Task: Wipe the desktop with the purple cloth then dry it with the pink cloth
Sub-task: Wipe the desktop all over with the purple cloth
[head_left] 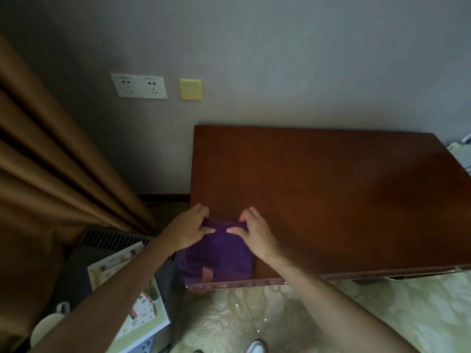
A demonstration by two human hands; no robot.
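Note:
A folded purple cloth [219,258] lies on the near left corner of the dark red-brown wooden desktop [344,200], a small brown tag showing at its near edge. My left hand [190,229] pinches the cloth's far left corner. My right hand [254,231] pinches its far right corner, thumb on top. Both hands hold the far edge slightly raised. No pink cloth is in view.
The desk stands against a grey wall with two white sockets [139,85] and a yellow plate [191,89]. A brown curtain [51,161] hangs at left. Below it are a dark vented unit [109,238], printed sheets [127,289] and a white mug [48,324]. Patterned carpet [382,314] lies beneath.

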